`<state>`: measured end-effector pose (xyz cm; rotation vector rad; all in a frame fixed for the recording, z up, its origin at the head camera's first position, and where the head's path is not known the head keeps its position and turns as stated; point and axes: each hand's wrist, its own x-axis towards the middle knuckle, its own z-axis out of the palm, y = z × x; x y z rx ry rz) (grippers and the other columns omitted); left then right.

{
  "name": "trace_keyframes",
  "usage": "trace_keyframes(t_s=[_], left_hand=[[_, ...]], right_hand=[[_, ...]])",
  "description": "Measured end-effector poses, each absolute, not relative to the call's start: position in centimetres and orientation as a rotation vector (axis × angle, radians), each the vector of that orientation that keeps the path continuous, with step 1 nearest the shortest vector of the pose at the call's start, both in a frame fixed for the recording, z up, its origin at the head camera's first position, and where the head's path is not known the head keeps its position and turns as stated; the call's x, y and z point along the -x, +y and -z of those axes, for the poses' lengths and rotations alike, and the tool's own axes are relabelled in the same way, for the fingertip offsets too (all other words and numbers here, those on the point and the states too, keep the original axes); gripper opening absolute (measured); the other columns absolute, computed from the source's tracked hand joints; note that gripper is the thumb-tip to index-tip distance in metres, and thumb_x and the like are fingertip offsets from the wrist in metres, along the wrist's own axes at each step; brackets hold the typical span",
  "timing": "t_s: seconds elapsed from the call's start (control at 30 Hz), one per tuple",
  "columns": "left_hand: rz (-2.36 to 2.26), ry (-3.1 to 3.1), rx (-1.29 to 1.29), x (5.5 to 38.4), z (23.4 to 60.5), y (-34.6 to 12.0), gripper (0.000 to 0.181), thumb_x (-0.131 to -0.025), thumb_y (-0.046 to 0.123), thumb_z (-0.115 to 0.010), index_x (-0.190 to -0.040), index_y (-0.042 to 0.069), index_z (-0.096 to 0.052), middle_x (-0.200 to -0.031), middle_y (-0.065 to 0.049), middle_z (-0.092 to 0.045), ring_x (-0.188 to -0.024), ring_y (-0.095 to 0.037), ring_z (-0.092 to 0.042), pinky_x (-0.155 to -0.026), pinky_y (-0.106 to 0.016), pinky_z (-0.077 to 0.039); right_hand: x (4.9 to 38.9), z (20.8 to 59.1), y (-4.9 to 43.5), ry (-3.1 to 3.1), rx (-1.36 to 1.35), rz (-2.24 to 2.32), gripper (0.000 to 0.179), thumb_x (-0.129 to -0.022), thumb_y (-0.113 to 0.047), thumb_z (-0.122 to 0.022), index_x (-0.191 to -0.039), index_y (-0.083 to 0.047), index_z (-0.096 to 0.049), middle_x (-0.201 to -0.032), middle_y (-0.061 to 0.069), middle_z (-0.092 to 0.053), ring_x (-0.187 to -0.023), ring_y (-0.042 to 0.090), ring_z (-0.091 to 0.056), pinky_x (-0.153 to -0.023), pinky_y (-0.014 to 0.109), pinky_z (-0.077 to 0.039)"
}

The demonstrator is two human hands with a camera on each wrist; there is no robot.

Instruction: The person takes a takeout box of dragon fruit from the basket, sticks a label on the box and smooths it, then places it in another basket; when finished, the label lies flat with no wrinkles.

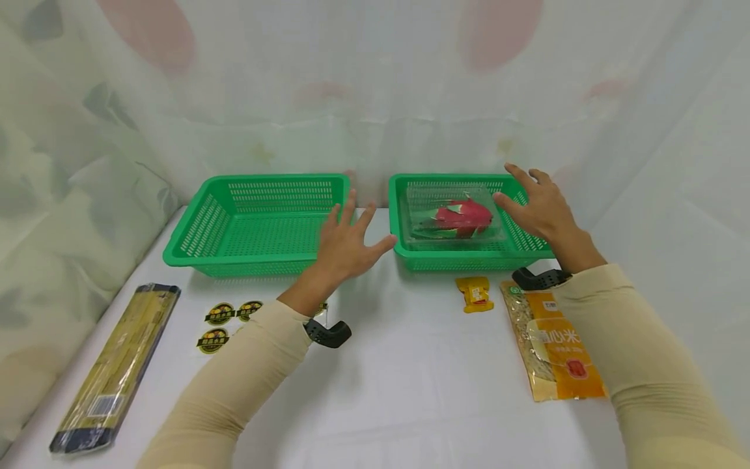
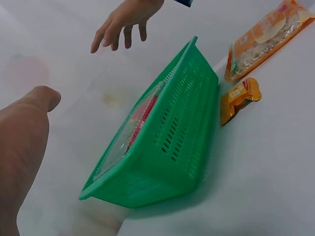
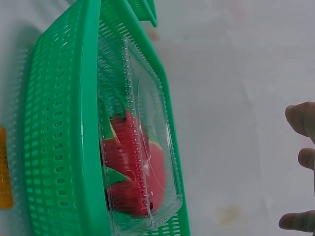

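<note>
A clear plastic clamshell box (image 1: 423, 228) with a red dragon fruit (image 1: 465, 216) inside sits in the right green basket (image 1: 445, 262). Over that basket's right end hovers my right hand (image 1: 541, 207), fingers spread and holding nothing. My left hand (image 1: 347, 251) is in the air between the two baskets, fingers apart, nearest the right edge of the left green basket (image 1: 252, 268). In the right wrist view the box (image 3: 147, 93) looks closed over the dragon fruit (image 3: 130, 167). Both hands are apart from the box.
In front of the right basket lie a small yellow packet (image 1: 476, 295) and an orange bag of grain (image 1: 556, 352), partly behind my right forearm. Round stickers (image 1: 220, 314) lie at the left, partly covered by my left sleeve. A long pack of noodles (image 1: 117, 365) lies far left.
</note>
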<state>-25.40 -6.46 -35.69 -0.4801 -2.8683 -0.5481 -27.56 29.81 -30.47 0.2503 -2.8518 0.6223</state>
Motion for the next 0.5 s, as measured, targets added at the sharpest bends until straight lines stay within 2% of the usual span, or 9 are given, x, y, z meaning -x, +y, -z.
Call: trace_keyframes(t_s=[0.13,0.2,0.37,0.5], left_hand=[[0.562,-2.852,0.54,25.7,36.3,-5.9,0.081,-0.09,0.071,-0.039,-0.154,0.022,-0.027,-0.16,-0.01,0.003,-0.142,-0.041,-0.009,-0.111,-0.055,-0.012],[0.569,-2.838,0.563,25.9,36.7,-5.7,0.081,-0.09,0.07,-0.041,-0.154,0.022,-0.028,-0.16,-0.012,0.0,-0.141,-0.04,-0.011,-0.111,-0.054,-0.014],[0.597,-2.833,0.572,26.4,37.3,-4.9,0.081,-0.089,0.07,-0.043,-0.154,0.023,-0.029,-0.16,-0.011,-0.003,-0.14,-0.041,-0.015,-0.108,-0.057,-0.02],[0.625,-2.855,0.57,26.6,37.8,-4.3,0.082,-0.089,0.07,-0.044,-0.154,0.023,-0.029,-0.16,-0.01,-0.004,-0.141,-0.04,-0.012,-0.108,-0.058,-0.02]], right_hand=[[27.8,30.7,29.8,-2.855,-0.257,-0.633,0.071,-0.095,-0.057,-0.045,-0.155,-0.026,-0.023,-0.151,0.031,-0.018,-0.128,0.059,-0.026,-0.094,0.075,-0.022],[28.0,30.8,29.8,-2.855,-0.257,-0.632,0.071,-0.095,-0.057,-0.045,-0.155,-0.026,-0.023,-0.15,0.031,-0.019,-0.127,0.058,-0.027,-0.095,0.075,-0.022],[28.4,31.0,29.8,-2.873,-0.26,-0.654,0.071,-0.095,-0.056,-0.046,-0.155,-0.026,-0.022,-0.151,0.031,-0.018,-0.127,0.058,-0.027,-0.095,0.075,-0.021],[28.9,31.0,29.8,-2.903,-0.277,-0.688,0.072,-0.095,-0.055,-0.047,-0.155,-0.025,-0.022,-0.151,0.031,-0.016,-0.128,0.058,-0.025,-0.096,0.075,-0.02]])
